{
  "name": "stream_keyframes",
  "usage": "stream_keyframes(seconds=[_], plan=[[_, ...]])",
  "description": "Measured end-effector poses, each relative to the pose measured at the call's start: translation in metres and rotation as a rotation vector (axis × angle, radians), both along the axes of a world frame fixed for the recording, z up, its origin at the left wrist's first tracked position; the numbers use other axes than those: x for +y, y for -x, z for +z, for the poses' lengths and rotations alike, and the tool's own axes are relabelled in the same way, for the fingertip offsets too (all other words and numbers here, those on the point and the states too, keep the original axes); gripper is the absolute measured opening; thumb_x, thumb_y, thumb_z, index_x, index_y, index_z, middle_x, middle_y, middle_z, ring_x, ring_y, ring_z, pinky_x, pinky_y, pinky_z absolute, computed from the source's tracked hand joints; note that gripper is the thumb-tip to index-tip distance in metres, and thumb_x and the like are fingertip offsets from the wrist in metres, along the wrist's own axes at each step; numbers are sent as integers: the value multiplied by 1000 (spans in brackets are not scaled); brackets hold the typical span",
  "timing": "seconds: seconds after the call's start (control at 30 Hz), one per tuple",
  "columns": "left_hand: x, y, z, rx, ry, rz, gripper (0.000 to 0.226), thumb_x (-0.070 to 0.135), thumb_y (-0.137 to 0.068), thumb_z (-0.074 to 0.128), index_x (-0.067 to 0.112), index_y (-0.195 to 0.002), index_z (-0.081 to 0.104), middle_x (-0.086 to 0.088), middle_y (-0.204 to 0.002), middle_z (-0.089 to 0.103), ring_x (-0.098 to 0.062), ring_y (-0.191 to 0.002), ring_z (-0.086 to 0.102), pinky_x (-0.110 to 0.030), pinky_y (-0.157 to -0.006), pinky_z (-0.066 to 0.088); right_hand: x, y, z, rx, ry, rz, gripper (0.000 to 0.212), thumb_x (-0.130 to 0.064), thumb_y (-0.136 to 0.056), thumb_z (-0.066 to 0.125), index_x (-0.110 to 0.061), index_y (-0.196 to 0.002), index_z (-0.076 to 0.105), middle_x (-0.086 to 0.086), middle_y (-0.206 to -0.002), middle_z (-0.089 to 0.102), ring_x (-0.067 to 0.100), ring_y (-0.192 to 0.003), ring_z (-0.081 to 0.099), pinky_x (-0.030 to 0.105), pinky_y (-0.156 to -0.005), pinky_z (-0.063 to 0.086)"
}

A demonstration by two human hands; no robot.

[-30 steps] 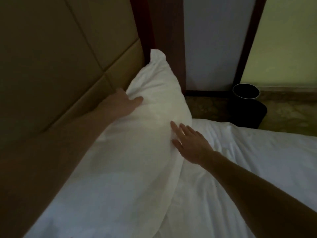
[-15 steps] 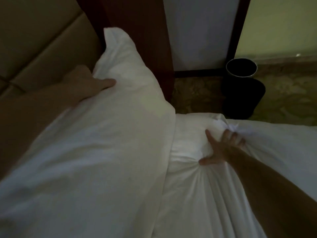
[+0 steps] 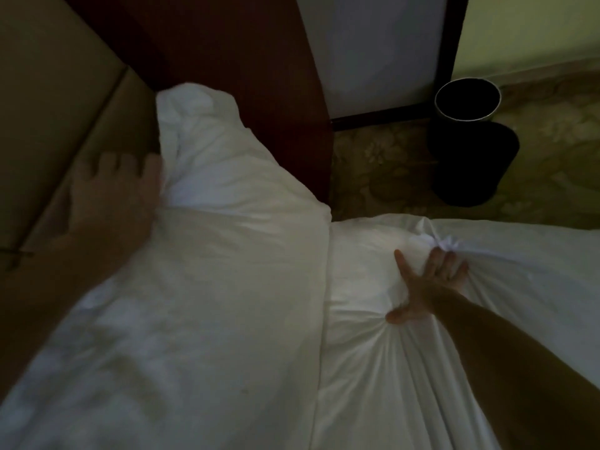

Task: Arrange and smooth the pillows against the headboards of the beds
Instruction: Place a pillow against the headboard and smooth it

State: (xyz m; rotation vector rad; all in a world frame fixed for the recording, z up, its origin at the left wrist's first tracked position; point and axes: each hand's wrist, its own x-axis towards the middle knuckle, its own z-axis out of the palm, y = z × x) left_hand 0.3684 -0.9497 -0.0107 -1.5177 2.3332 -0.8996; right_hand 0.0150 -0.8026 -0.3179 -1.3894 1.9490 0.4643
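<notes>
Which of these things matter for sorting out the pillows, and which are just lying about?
In the job: pillow, headboard, left hand, right hand, white bedding.
Just about: black bin, patterned floor, wooden panel.

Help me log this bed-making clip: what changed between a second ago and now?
The right hand left the side of the pillow and moved right onto the bed sheet. It now presses there with fingers spread, and the fabric bunches around it. Unchanged: the left hand stays at the pillow's edge by the headboard, the pillow still leans there, and the bin stands in its place.
</notes>
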Motion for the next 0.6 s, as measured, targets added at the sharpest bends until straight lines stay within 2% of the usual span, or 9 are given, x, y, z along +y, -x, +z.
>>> stream_keyframes(seconds=[0.1,0.17,0.2,0.27,0.3,0.33,0.4,0.5,0.6], plan=[[-8,34,-11,8,-35,-196,66,19,-89,66,7,-148,40,-34,-140,44,-50,-127,40,-62,-109,26,2,0,-1,17,3,8,147,-95,-47,61,-43,-139,-42,34,-146,-42,57,-138,-32,71,-109,-14],[-7,77,-32,-87,-97,-404,58,24,-92,56,13,-148,45,-27,-150,42,-45,-139,36,-60,-118,15,0,1,-4,4,3,0,148,-94,-47,61,-43,-139,-42,35,-146,-42,58,-137,-32,72,-108,-14],[-1,97,-44,-118,-171,-441,54,31,-92,49,18,-145,50,-23,-151,43,-43,-141,36,-63,-120,12,-1,0,-4,-4,10,-7,148,-94,-47,62,-43,-139,-43,35,-145,-43,58,-137,-31,73,-108,-13],[16,116,-73,-250,-378,-358,55,50,-96,31,29,-144,50,-17,-157,38,-40,-147,29,-72,-117,4,-1,0,-7,-19,13,-14,150,-94,-45,63,-43,-138,-43,35,-144,-45,59,-136,-33,73,-107,-14],[23,112,-88,-345,-449,-275,62,60,-97,21,35,-149,40,-13,-163,28,-37,-152,18,-73,-116,-5,-1,0,-9,-26,13,-13,151,-94,-44,64,-44,-137,-44,34,-143,-46,59,-135,-34,73,-107,-15],[24,100,-97,-403,-473,-187,70,69,-93,10,39,-154,27,-9,-167,16,-33,-155,7,-70,-115,-11,-1,0,-10,-26,17,-8,151,-94,-44,64,-44,-137,-44,34,-142,-47,59,-135,-35,74,-107,-15],[12,69,-99,-355,-439,-84,86,77,-84,-5,38,-159,10,-6,-169,3,-22,-156,-4,-58,-120,-13,-1,3,-9,-25,12,-5,150,-94,-45,63,-44,-136,-44,33,-141,-48,59,-134,-36,74,-107,-15],[-4,39,-90,-273,-360,-21,87,75,-86,-7,31,-161,6,-5,-169,-1,-17,-156,-7,-44,-124,-12,-1,4,-8,-25,5,-2,150,-93,-45,64,-44,-135,-45,33,-140,-50,57,-132,-39,73,-106,-17],[-1,63,-94,-401,-300,30,78,63,-95,6,20,-159,19,-15,-167,14,-27,-155,6,-55,-122,-11,-1,6,-12,-55,6,12,151,-92,-44,66,-45,-133,-46,31,-135,-55,53,-115,-56,70,-98,-28]])
